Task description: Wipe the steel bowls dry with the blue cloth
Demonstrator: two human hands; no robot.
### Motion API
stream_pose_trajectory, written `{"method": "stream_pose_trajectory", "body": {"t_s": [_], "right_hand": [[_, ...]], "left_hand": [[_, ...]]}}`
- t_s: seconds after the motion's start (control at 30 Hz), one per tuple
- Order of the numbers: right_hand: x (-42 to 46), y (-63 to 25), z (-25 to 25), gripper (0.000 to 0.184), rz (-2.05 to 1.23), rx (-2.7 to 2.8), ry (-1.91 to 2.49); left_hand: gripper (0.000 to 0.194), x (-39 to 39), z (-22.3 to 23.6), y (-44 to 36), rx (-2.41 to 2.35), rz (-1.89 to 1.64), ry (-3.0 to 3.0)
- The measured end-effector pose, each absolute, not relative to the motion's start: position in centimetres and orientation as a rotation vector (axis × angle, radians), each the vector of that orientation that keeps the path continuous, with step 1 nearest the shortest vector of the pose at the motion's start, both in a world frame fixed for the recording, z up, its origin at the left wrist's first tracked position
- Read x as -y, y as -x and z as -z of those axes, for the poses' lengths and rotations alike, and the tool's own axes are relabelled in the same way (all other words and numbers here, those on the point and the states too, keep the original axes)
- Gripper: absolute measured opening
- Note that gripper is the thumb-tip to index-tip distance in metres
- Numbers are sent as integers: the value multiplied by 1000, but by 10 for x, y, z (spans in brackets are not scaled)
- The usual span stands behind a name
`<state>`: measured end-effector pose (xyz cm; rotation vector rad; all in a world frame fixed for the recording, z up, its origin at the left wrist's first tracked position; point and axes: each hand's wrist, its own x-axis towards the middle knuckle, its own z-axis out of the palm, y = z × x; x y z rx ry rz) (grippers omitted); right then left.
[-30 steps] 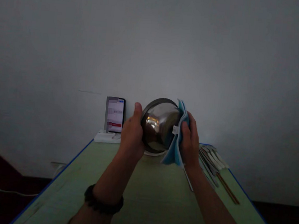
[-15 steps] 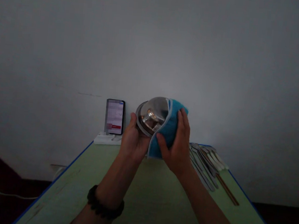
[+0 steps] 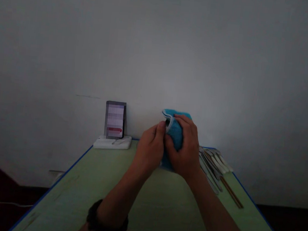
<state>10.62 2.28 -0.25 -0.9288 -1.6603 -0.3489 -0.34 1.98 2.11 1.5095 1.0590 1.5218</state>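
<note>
Both my hands are raised together over the far end of the green table [image 3: 146, 201]. My right hand [image 3: 186, 149] is closed over a blue cloth [image 3: 176, 126], pressing it against something between my hands. My left hand [image 3: 151, 147] grips from the left side, thumb up against the cloth's pale edge. Only a dark sliver of the steel bowl [image 3: 166, 124] shows between the thumb and the cloth; the cloth and my hands hide the rest of it. A dark bead bracelet [image 3: 107, 223] sits on my left wrist.
A phone [image 3: 115, 120] stands upright on a white stand [image 3: 112, 142] at the table's far left, against the wall. Several spoons and chopsticks [image 3: 216, 167] lie in a row along the far right edge. The table has a blue rim.
The steel bowl, plainly visible before, is now almost wholly covered by the blue cloth. My right hand has swept the cloth leftward over it and my left hand has closed in against it.
</note>
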Motion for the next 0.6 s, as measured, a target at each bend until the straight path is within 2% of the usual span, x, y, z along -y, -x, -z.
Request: {"method": "stream_pose_trajectory", "body": {"t_s": [0.13,0.4,0.6], "right_hand": [[-21,-111,-3,36,266,1670,905],[-29,-128,2,44,46,1625,907],[-37,-126,8,43,-147,1470,945]], "left_hand": [[31,-22,-25,11,-1052,-1479,-1440],[22,-36,-29,20,-731,-1543,-646],[39,-41,-26,14,-447,-1437,-472]]}}
